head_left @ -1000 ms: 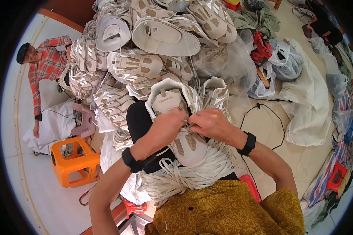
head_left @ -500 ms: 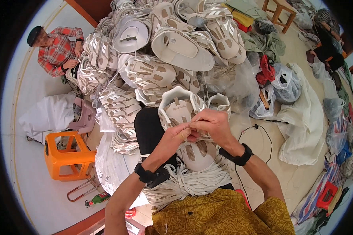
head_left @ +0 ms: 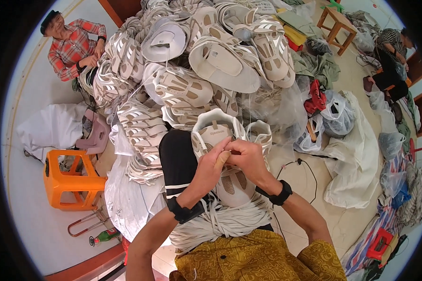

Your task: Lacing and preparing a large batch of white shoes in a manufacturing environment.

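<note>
Lap, nearest: a bundle of white flat laces [head_left: 220,225] lies across the knees against the mustard patterned shirt [head_left: 258,260], within reach of both hands.

On the black-trousered thigh [head_left: 178,159]: one white-and-beige shoe upper [head_left: 229,182], toe toward the body, propped on the lap so that its upper face stays level under the fingers. The left hand [head_left: 211,166] pinches a slim wooden-handled tool [head_left: 222,160] between thumb and forefinger, closed tight on it; the right hand [head_left: 248,159] is curled shut over the same spot, steadying the upper at its mid-part. Whether the right fingers also hold a lace end cannot be told. The tool's tip is hidden between the two hands.

Beyond the knees: a heap of like shoe uppers [head_left: 197,61] piled on the floor, its far side cut off by the top edge.

Left edge of the floor: an orange plastic stool [head_left: 68,180]; past it, a seated person in a red checked shirt [head_left: 72,47].

Right side: white sacks [head_left: 356,159] and a wooden stool [head_left: 335,23]; small items there are too blurred to name.
</note>
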Motion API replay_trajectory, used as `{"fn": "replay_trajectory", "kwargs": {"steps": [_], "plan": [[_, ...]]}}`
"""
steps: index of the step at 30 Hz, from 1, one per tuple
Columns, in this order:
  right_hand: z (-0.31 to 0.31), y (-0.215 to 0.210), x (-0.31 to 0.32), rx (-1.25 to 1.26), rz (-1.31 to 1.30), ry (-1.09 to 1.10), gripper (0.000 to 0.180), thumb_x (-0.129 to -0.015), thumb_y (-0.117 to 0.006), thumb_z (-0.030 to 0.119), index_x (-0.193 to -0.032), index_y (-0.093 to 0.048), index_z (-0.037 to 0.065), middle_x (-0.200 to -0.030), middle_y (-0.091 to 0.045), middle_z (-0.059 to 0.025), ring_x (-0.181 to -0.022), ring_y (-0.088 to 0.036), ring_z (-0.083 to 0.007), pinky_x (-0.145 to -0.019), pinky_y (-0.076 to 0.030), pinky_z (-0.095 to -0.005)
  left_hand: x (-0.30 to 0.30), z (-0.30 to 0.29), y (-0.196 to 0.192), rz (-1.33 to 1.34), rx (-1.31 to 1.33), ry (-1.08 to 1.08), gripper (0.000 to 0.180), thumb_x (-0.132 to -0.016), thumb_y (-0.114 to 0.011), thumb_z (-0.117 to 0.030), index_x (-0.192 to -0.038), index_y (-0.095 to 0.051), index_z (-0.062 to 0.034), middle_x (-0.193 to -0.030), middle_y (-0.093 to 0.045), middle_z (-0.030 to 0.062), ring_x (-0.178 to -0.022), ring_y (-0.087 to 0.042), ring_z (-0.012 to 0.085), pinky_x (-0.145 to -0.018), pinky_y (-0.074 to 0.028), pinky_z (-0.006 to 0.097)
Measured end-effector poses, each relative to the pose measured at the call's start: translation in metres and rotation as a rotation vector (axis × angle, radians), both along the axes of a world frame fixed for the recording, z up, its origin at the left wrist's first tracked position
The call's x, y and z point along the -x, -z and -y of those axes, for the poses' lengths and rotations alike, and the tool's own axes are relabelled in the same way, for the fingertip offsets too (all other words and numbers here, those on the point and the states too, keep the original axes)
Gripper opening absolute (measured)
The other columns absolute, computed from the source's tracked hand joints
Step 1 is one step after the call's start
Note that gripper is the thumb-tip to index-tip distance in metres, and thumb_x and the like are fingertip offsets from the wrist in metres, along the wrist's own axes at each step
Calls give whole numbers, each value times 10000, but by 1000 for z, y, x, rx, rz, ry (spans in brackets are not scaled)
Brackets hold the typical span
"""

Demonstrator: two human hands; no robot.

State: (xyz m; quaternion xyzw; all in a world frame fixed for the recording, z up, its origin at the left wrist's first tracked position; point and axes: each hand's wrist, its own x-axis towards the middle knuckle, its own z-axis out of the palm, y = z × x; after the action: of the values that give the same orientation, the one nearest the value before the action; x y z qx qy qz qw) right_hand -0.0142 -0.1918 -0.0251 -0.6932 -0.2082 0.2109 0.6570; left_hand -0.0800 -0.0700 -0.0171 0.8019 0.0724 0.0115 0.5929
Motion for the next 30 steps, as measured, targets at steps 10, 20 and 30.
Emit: {"fn": "replay_trajectory", "kwargs": {"steps": [10,20,30], "plan": [[13,11,-9,-257,-518,-131,287,-706,-556,-42,-992,-546,-22,-746,-597,-37,-616,-529,-64,-547,-437,-192,-1,15,-2,-59,-112,-112,323,-899,-432,-168,-1169,-464,7,-826,-621,137,-718,-628,170,-633,-496,266],[16,23,-8,-230,-254,-40,417,-687,-581,-37,-1092,-484,-13,-752,-576,-23,-674,-523,-63,-621,-437,-194,-8,15,4,36,-159,-181,194,-908,-407,-157,-866,-508,3,-703,-603,103,-565,-611,169,-524,-495,275],[15,35,-12,-206,-403,-242,372,-679,-616,-23,-1047,-562,-25,-797,-581,-9,-688,-515,-51,-612,-415,-171,-71,-208,-268,634,-357,-412,197,-811,-470,-107,-968,-552,-21,-859,-618,131,-757,-607,203,-657,-473,319]]}}
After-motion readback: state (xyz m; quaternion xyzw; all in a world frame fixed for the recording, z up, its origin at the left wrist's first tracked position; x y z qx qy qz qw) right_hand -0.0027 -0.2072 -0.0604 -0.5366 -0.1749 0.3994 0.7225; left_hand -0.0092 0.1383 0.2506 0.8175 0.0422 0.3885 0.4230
